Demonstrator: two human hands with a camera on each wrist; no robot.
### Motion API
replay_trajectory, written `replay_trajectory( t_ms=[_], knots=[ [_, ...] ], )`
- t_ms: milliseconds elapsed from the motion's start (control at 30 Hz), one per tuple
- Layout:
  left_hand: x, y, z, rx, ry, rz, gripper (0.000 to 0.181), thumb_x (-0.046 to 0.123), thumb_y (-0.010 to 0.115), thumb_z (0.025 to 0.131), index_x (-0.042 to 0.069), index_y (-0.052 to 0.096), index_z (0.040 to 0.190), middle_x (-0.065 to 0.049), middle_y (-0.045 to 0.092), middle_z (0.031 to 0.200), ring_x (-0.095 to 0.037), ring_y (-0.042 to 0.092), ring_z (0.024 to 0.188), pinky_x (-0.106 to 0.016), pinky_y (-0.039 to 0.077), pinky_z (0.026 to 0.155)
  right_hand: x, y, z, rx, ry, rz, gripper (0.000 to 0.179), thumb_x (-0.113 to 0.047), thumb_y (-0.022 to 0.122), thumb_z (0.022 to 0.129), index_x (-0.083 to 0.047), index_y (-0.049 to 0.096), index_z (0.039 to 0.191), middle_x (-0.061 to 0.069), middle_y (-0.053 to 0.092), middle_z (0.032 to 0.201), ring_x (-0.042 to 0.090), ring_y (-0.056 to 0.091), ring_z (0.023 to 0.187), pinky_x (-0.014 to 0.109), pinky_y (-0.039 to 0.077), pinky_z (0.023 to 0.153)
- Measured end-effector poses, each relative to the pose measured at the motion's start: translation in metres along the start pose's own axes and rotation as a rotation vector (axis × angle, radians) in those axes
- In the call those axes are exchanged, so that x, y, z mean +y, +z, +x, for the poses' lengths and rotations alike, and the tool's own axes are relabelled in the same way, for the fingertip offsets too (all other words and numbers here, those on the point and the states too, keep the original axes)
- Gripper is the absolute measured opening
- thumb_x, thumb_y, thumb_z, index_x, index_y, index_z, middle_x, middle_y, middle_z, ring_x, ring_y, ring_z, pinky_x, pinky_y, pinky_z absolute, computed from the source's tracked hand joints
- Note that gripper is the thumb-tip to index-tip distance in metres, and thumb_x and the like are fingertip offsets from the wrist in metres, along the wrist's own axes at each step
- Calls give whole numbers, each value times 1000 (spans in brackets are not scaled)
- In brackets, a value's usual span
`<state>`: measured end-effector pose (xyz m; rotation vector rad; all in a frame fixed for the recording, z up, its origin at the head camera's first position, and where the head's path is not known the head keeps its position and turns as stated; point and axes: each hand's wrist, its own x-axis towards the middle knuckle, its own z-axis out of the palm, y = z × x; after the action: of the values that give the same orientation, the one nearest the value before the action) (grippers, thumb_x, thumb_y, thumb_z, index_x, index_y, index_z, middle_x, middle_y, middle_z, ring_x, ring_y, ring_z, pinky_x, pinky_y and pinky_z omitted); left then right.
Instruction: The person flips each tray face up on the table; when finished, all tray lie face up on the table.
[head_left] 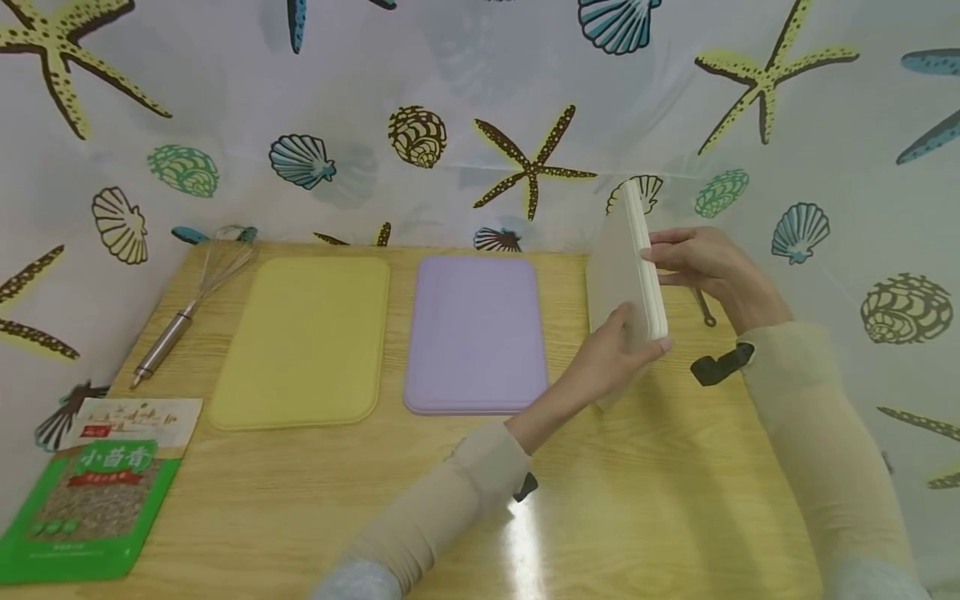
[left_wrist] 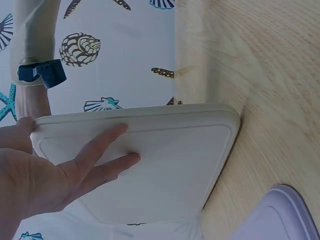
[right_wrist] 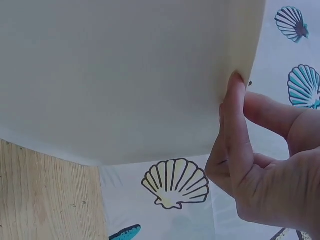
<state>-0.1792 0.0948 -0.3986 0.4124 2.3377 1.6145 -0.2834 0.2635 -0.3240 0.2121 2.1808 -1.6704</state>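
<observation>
A white cutting board (head_left: 611, 275) with rounded corners stands on edge toward the table's right side, its thick rim facing up and toward me. My left hand (head_left: 611, 358) holds it by the near end, thumb at the rim and fingers spread over its left face, which carries a shallow groove in the left wrist view. Farther along the same rim, my right hand (head_left: 705, 258) pinches the board between thumb and fingers. In the right wrist view, those fingers (right_wrist: 237, 115) lie against the board's plain right face. One lower corner meets the wooden table in the left wrist view.
A purple board (head_left: 476, 333) and a yellow board (head_left: 303, 342) lie flat to the left. Beyond them are a whisk (head_left: 180, 321) and a green seasoning packet (head_left: 97, 492). A thin metal handle (head_left: 705, 308) shows below my right hand. A patterned curtain (head_left: 360, 75) borders the table (head_left: 465, 500).
</observation>
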Motion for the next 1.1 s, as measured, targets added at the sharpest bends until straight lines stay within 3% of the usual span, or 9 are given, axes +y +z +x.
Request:
replay_trajectory(
  t_ms=[200, 400, 700, 867, 1100],
  knots=[
    [16, -15, -5, 10, -4, -69, 74, 38, 62, 92, 6, 29, 150, -18, 45, 143, -28, 56, 115, -33, 56, 77, -5, 12, 2, -39, -12, -29, 58, -18, 69, 90, 0, 44, 139, 9, 56, 124, 12, 64, 98, 32, 56, 86],
    [25, -25, -7, 15, -19, -135, 65, 26, 63, 92, 9, 35, 147, -17, 50, 136, -24, 60, 97, -27, 56, 60, -9, 22, 2, -59, -11, -28, 59, -17, 66, 92, -1, 41, 142, 13, 49, 133, 15, 62, 103, 31, 56, 85],
    [30, -33, -2, 16, -69, -252, 58, 16, 62, 91, 11, 39, 144, -16, 50, 136, -35, 59, 108, -41, 59, 59, -11, 33, 2, -61, 1, -4, 63, -17, 67, 91, -3, 38, 145, 12, 49, 131, 20, 59, 111, 30, 56, 85],
    [30, -40, -5, 19, -99, -288, 63, 11, 61, 90, 12, 34, 148, -16, 46, 142, -35, 58, 112, -41, 60, 61, -10, 41, 5, -75, -10, -24, 60, -16, 65, 92, -2, 40, 144, 14, 50, 130, 26, 55, 118, 31, 56, 85],
    [26, -51, -4, 50, -82, -306, 62, 4, 60, 88, 12, 39, 146, -15, 45, 145, -37, 59, 108, -41, 59, 57, -10, 56, 10, -65, -36, -18, 56, -14, 65, 92, -1, 43, 143, 14, 51, 127, 28, 54, 119, 32, 57, 82]
  ],
)
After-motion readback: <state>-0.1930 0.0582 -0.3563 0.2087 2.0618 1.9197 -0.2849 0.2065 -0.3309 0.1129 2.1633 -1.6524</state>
